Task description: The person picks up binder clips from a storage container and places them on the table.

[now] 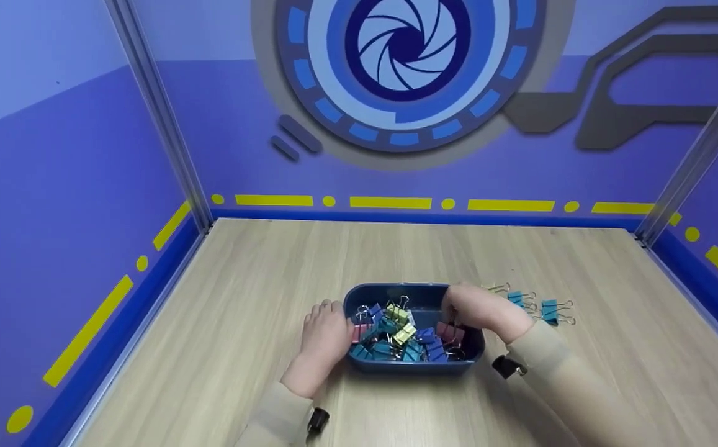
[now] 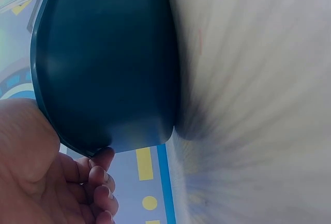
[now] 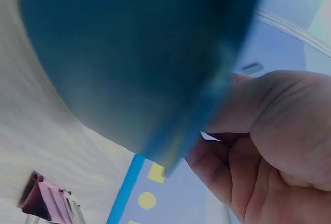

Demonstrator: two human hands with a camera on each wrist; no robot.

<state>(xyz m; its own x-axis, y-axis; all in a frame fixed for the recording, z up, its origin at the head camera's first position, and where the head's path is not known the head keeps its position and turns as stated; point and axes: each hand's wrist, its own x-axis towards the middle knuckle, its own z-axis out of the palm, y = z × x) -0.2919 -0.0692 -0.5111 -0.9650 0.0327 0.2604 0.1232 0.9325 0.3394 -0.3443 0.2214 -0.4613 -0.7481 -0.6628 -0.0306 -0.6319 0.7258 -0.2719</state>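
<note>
A dark blue plastic bin (image 1: 411, 367) stands on the table, holding a jumble of binder clips in teal, blue, yellow and pink. My left hand (image 1: 326, 332) grips its left end, palm against the rim and fingers bent by the far corner. At the opposite end, my right hand (image 1: 480, 308) reaches over the rim with curled fingers dipping inside. Just below those fingers lies a pink binder clip (image 1: 450, 333); I cannot tell whether they pinch it. The right wrist view shows the thumb and fingers (image 3: 209, 169) close together, partly hidden behind the bin's wall.
On the wooden table (image 1: 284, 261), right of the bin, sit teal binder clips (image 1: 549, 311) and a yellow one (image 1: 494, 288), partly behind my right arm. Pink clips (image 3: 44, 203) appear there in the right wrist view. Blue printed walls (image 1: 222, 136) enclose the table's back and sides.
</note>
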